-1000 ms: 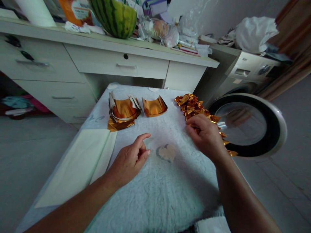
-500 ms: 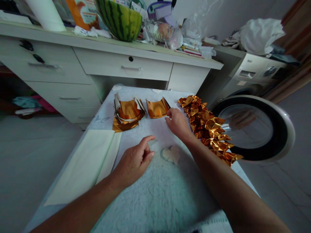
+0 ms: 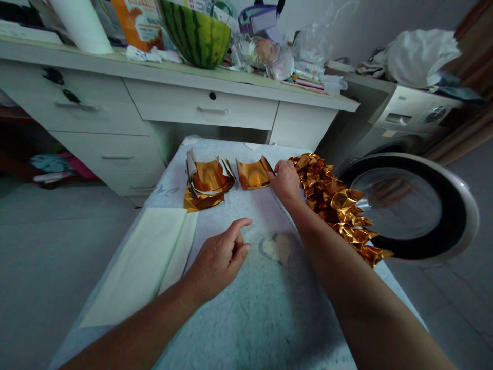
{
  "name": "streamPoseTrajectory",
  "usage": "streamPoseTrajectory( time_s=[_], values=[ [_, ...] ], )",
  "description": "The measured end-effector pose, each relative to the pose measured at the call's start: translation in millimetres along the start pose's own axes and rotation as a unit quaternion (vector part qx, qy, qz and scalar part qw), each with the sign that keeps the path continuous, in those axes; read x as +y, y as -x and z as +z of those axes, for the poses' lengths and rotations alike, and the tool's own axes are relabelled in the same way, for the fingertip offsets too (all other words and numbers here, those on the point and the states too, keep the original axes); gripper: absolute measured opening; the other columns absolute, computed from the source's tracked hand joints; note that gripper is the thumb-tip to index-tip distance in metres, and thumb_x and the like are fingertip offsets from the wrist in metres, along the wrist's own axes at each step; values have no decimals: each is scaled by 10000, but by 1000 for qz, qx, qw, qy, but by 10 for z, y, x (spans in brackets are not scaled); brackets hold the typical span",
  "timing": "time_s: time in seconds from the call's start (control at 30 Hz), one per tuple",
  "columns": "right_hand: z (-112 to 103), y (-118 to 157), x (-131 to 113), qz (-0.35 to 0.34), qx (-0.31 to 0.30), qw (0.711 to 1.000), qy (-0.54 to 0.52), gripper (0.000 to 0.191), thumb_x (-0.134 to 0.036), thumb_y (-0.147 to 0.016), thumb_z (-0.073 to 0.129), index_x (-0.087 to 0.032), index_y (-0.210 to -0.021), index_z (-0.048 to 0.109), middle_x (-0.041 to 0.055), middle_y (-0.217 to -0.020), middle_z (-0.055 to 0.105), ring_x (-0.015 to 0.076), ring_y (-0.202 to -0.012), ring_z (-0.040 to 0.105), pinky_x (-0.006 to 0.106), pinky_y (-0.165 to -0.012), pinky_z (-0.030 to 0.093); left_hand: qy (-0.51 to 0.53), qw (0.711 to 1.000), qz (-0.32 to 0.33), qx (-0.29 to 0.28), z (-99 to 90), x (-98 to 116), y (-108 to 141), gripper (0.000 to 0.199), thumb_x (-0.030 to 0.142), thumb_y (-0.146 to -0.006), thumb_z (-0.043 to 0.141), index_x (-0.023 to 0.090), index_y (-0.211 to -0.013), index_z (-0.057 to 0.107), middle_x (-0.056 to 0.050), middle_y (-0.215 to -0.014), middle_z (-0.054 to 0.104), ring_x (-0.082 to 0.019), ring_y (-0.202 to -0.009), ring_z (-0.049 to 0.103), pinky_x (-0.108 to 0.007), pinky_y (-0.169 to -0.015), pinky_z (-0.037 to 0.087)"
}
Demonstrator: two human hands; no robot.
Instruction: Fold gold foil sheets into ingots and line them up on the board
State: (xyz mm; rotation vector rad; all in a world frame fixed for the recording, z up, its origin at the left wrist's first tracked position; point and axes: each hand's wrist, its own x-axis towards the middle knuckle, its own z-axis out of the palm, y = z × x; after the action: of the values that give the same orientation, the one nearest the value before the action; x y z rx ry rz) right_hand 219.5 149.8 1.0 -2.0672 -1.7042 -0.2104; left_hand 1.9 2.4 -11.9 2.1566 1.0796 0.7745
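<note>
Your R hand has moved off the gold pile, ctr-right, to the foil stack, upper ctr, fingers bent, can't tell if gripping; L hand, lower ctr, half-open, empty.

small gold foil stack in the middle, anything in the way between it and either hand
Nothing visible does. The right hand is at the right edge of the small gold foil stack, though contact is hard to tell. Between the stack and the left hand, only the cloth shows.
</note>
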Motion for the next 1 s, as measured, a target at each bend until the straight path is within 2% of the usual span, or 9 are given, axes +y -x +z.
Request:
streamPoseTrajectory(
  time_s=[0.27,0.57,0.8,1.0],
  values=[
    [-56,60,11,8,-14,1000,18,177,-255,-899,530,-161,-893,679,125,-1021,646,224,-884,607,310,-747,447,11,1000,2,0,-2,14,-5,385,209,-922,447,199,-1307,428,78,-671,503,-113,-572,522,-247,-585,393],
    [-161,97,55,-3,34,998,-48,271,-224,-906,469,-141,-838,718,146,-943,667,239,-846,618,346,-767,453,10,1000,-8,-5,-13,37,-17,385,221,-920,443,203,-1305,432,67,-684,525,-123,-597,545,-255,-599,403],
    [-432,215,130,-15,50,983,-175,244,-235,-860,508,-165,-705,684,62,-750,671,194,-716,595,316,-723,436,37,999,-22,18,-68,60,-21,345,311,-947,442,196,-1271,462,55,-702,541,-138,-633,568,-273,-638,434],
    [-630,437,223,3,27,948,-316,172,-269,-832,539,-173,-782,672,15,-682,633,159,-636,566,278,-614,432,60,995,-50,61,-93,43,-27,297,333,-953,467,206,-1220,493,28,-799,562,-146,-732,576,-293,-700,467]
  ],
)
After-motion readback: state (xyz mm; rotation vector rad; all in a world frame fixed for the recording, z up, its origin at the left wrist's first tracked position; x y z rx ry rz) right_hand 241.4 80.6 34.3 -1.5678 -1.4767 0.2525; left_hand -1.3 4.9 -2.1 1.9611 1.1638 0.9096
